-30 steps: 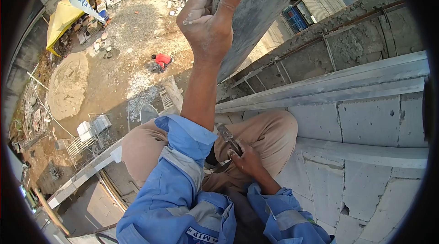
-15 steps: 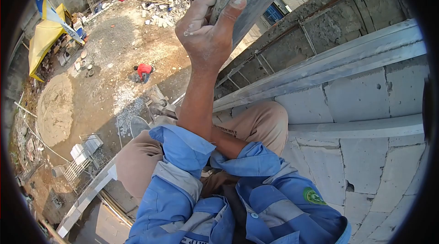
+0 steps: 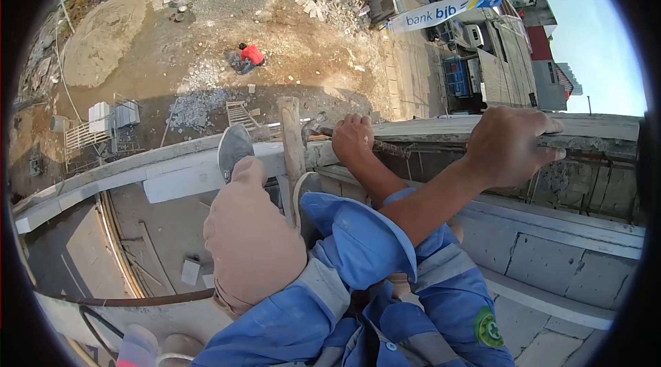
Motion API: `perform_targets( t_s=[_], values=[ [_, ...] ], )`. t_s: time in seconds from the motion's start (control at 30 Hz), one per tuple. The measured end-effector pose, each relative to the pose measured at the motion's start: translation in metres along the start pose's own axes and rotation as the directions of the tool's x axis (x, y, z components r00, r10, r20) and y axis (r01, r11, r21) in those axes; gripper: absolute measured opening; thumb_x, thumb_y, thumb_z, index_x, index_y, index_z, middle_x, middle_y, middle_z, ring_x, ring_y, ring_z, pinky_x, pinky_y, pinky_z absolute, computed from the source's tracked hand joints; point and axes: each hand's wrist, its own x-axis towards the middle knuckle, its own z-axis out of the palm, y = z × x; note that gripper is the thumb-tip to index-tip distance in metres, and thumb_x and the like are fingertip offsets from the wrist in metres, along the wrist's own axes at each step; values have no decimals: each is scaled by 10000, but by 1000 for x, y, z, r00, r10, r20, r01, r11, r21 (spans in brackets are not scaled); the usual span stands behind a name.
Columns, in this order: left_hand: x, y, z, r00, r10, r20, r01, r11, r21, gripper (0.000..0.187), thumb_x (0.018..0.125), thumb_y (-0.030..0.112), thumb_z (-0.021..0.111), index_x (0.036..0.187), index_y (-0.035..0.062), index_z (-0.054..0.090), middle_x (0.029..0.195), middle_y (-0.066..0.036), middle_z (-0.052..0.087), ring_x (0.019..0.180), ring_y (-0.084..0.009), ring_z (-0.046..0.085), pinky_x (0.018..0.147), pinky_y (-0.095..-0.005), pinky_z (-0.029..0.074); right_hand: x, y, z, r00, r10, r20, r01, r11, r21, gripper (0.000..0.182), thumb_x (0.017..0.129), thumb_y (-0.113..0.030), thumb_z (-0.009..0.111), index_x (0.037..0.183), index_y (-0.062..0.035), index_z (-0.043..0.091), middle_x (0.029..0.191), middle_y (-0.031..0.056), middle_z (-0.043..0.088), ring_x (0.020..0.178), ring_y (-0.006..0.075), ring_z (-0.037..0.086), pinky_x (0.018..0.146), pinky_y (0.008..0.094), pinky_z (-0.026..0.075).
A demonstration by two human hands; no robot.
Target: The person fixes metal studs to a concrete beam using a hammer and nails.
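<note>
My arms are crossed, with the left forearm over the right. My left hand point(image 3: 513, 147), slightly blurred, is at the rough concrete edge on the right, thumb and fingers apart with nothing clearly between them. Just behind it a long grey board point(image 3: 447, 127) lies along the top of that edge. My right hand point(image 3: 353, 140) is closed around a hammer point(image 3: 315, 124), whose head sticks out to the left. Beside the head an upright wooden post point(image 3: 292, 140) stands between my shoes point(image 3: 235, 150).
Pale block wall point(image 3: 551, 257) and a metal-looking rail point(image 3: 551, 226) lie to my right. A white ledge point(image 3: 186, 177) runs left above a steep drop. Far below, a person in red point(image 3: 252, 55) crouches near rubble. A bank banner point(image 3: 441, 14) hangs over the street.
My left hand has come down and right from the raised grey board, which no longer stands upright in its grip. The view has turned, bringing the right hand's hammer into clearer sight.
</note>
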Motion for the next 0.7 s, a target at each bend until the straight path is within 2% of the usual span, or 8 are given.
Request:
perform_targets(
  t_s=[0.2, 0.37, 0.6, 0.7],
  values=[
    [5, 1, -8, 968, -192, 163, 207, 975, -80, 355, 787, 211, 776, 1071, 21, 677, 978, -101, 719, 897, -225, 686, 971, -455, 337, 3, 1, 22, 996, -16, 91, 22, 997, -70, 187, 842, -170, 593, 964, -76, 698, 1027, 129, 689, 1016, 295, 636, 902, 512, 411],
    [7, 1, -12, 891, -316, 327, 377, 916, -140, 387, 788, 183, 780, 1090, -24, 656, 1010, -140, 708, 885, -242, 683, 819, -346, 524, 2, 7, 28, 988, 3, 156, 17, 992, -127, 208, 845, -174, 600, 997, -89, 713, 1045, 116, 697, 1010, 299, 650, 908, 574, 407],
    [0, -20, 5, 952, -246, 184, 281, 938, -200, 454, 772, 375, 795, 990, -13, 703, 837, -133, 715, 765, -217, 695, 700, -343, 541, -7, 39, 30, 968, 104, 230, -54, 975, -215, 241, 849, -180, 610, 1042, -107, 735, 1071, 98, 709, 1002, 306, 669, 918, 661, 402],
    [2, -20, -3, 831, -449, 329, 458, 887, 53, 445, 760, 381, 781, 1015, 24, 708, 881, -143, 700, 839, -282, 684, 785, -384, 528, -2, 48, 35, 964, 125, 233, -69, 970, -234, 251, 851, -182, 613, 1055, -112, 741, 1078, 92, 712, 999, 308, 674, 921, 686, 401]
  ],
)
